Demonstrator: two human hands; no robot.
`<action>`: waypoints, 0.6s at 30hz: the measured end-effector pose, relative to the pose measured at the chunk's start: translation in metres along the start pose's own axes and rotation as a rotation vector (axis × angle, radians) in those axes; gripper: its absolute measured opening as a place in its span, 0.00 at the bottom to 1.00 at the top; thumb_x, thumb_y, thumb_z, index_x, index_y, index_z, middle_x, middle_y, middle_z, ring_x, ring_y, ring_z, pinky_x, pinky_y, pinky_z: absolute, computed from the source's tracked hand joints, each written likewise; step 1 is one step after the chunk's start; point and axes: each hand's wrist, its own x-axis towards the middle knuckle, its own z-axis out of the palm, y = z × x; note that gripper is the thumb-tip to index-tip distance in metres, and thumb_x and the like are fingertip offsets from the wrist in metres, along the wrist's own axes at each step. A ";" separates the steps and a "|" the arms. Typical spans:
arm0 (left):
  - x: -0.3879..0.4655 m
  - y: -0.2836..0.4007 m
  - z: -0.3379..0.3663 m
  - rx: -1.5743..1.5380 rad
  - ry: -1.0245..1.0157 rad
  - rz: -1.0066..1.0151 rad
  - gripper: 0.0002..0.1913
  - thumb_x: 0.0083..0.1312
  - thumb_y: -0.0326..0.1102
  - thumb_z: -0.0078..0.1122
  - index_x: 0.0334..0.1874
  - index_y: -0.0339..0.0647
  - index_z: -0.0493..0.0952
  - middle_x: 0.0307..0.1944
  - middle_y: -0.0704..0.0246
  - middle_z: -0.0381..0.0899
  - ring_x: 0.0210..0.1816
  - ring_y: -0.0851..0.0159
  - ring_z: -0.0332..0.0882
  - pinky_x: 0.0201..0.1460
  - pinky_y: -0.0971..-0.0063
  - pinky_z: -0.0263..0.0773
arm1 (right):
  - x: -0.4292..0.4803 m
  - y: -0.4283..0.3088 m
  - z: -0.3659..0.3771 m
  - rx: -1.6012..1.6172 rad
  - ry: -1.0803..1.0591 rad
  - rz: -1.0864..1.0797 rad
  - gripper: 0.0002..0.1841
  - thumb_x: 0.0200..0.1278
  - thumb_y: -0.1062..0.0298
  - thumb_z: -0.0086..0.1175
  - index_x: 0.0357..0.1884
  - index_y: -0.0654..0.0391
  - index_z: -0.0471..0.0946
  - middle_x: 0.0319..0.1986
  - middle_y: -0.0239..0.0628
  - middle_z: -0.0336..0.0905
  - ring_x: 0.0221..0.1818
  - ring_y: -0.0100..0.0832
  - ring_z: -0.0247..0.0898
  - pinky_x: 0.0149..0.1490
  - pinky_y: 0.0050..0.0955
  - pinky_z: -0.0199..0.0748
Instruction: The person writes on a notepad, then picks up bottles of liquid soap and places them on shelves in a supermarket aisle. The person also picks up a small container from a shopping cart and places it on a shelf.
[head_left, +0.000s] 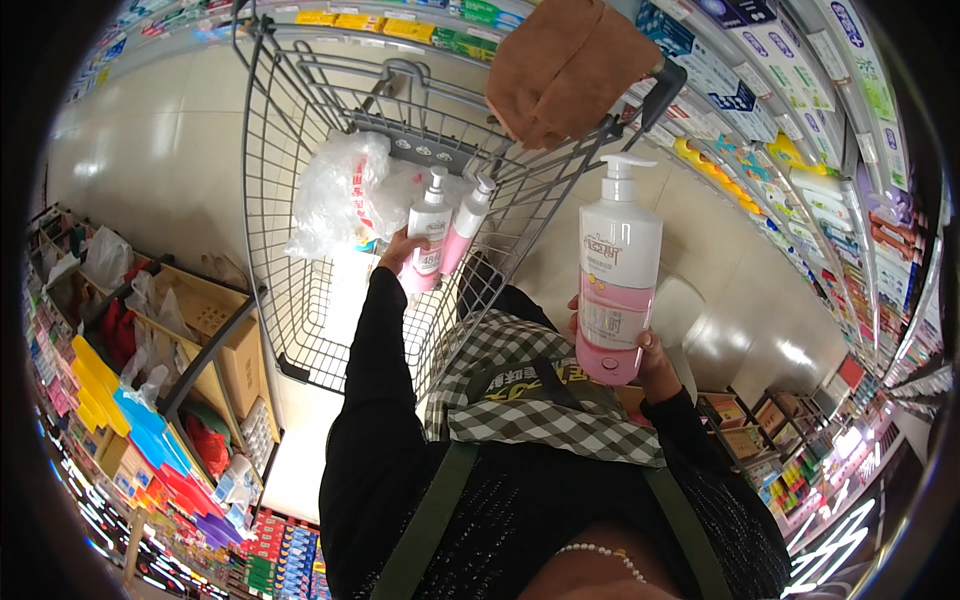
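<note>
My left hand grips a white-and-pink pump bottle inside the wire shopping cart. A second pump bottle of the same colours leans close beside it; whether my fingers touch that one is hidden. In my right hand a larger-looking pump bottle is held upright in front of my apron, its white pump head at the top. Fingers show on both sides of its lower half. Clear plastic bags with red print lie in the cart near the bottles.
A brown cloth or bag hangs over a corner of the cart. Shelves of boxed goods curve along the right. At left stands a divided wooden display unit holding plastic bags and cardboard. Pale floor tiles surround the cart.
</note>
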 end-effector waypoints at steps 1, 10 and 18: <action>-0.008 0.004 -0.002 -0.097 -0.036 -0.049 0.32 0.47 0.28 0.65 0.59 0.31 0.70 0.49 0.61 0.80 0.48 0.60 0.79 0.54 0.66 0.74 | -0.001 -0.002 0.002 -0.025 0.008 -0.002 0.57 0.38 0.37 0.68 0.67 0.65 0.60 0.58 0.50 0.68 0.56 0.41 0.71 0.54 0.35 0.77; -0.125 0.058 -0.032 -0.525 -0.115 0.130 0.20 0.64 0.37 0.55 0.55 0.31 0.74 0.47 0.61 0.80 0.50 0.62 0.79 0.56 0.68 0.72 | -0.017 -0.009 0.012 0.020 -0.139 -0.127 0.54 0.45 0.33 0.62 0.67 0.66 0.59 0.59 0.51 0.67 0.56 0.41 0.72 0.58 0.36 0.74; -0.246 0.162 0.032 -0.458 -0.322 0.525 0.41 0.57 0.58 0.55 0.64 0.28 0.64 0.53 0.47 0.77 0.51 0.45 0.78 0.55 0.52 0.74 | -0.090 -0.027 -0.006 0.079 -0.262 -0.432 0.51 0.55 0.38 0.58 0.71 0.64 0.53 0.62 0.49 0.64 0.60 0.41 0.68 0.62 0.37 0.69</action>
